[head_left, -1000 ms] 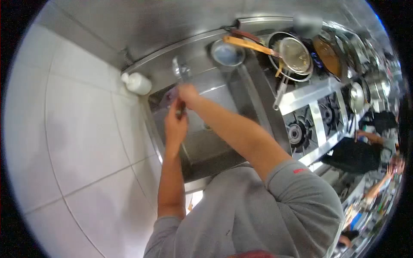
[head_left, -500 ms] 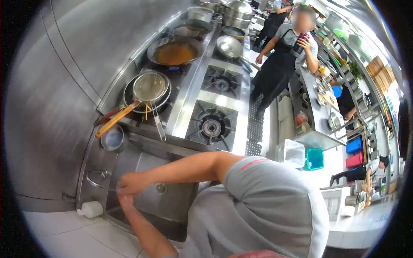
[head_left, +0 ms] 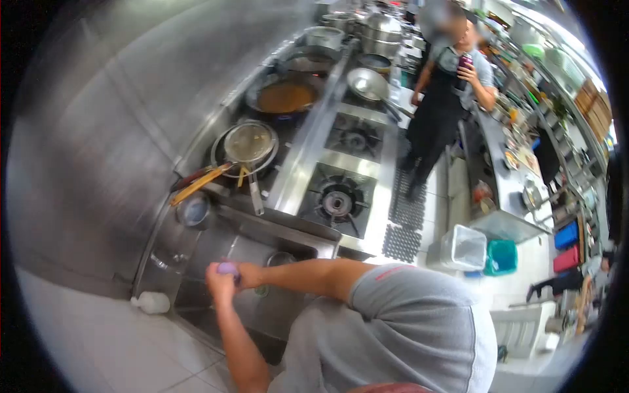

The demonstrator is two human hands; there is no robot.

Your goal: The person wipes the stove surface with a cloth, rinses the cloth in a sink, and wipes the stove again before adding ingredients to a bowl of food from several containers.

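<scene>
Over the metal sink (head_left: 229, 321), my left hand (head_left: 219, 286) and my right hand (head_left: 249, 276) meet, fingers closed around a small purple roundish thing (head_left: 228, 269). Its kind is too small and blurred to tell. The faucet (head_left: 171, 261) is just left of my hands, on the sink's far rim. Below them, the round drain (head_left: 261, 290) shows in the basin. A round metal rim (head_left: 282, 258) lies in the basin, partly hidden behind my right forearm. In the sink's upper corner stands a small metal pot (head_left: 194, 210).
A white bottle (head_left: 152, 302) lies by the sink. A strainer (head_left: 250, 143) rests over a pan on the stove, beside a wok (head_left: 286, 97) of brown liquid. A frying pan (head_left: 367, 84) sits near bare burners (head_left: 337, 203). A person in a black apron (head_left: 432, 124) holds a dark bottle (head_left: 464, 65).
My hands have moved away from the faucet, to the right over the basin, and the purple thing now shows between them. The whole view has shifted slightly.
</scene>
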